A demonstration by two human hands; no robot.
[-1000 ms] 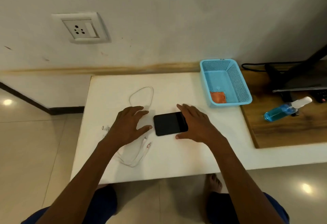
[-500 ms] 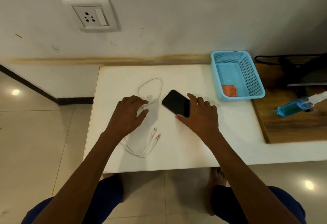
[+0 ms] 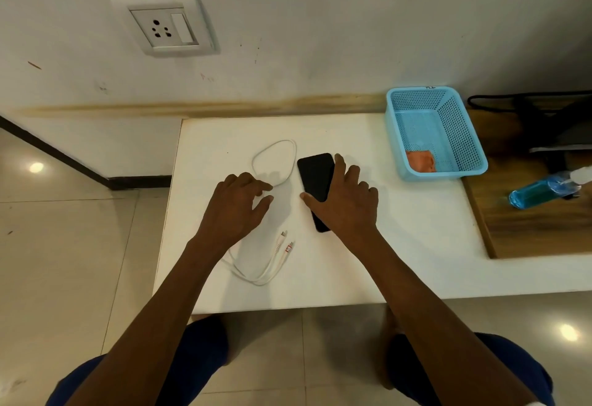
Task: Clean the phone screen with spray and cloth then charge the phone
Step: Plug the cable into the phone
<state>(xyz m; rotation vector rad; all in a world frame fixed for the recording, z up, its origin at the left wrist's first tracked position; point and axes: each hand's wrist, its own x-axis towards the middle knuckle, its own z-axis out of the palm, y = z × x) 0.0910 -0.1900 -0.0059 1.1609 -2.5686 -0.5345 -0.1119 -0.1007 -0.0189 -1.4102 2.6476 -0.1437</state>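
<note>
A black phone (image 3: pixel 315 178) lies screen up on the white table (image 3: pixel 400 245), its long side pointing away from me. My right hand (image 3: pixel 346 210) grips its near half, thumb on the left edge and fingers along the right edge. My left hand (image 3: pixel 237 210) hovers with loosely bent fingers over the white charging cable (image 3: pixel 288 248) and holds nothing. An orange cloth (image 3: pixel 420 161) sits in the blue basket (image 3: pixel 435 176). The blue spray bottle (image 3: pixel 538 192) lies on its side at the right.
A wall socket (image 3: pixel 163 26) with a switch is on the wall above the table's left end. A wooden board (image 3: pixel 538 229) carries the bottle at the right, with dark equipment and a black cord behind it. Tiled floor and my knees lie below the table edge.
My right hand has turned the phone from lying crosswise to lying lengthwise and shifted it slightly away from me. My left hand stayed over the cable.
</note>
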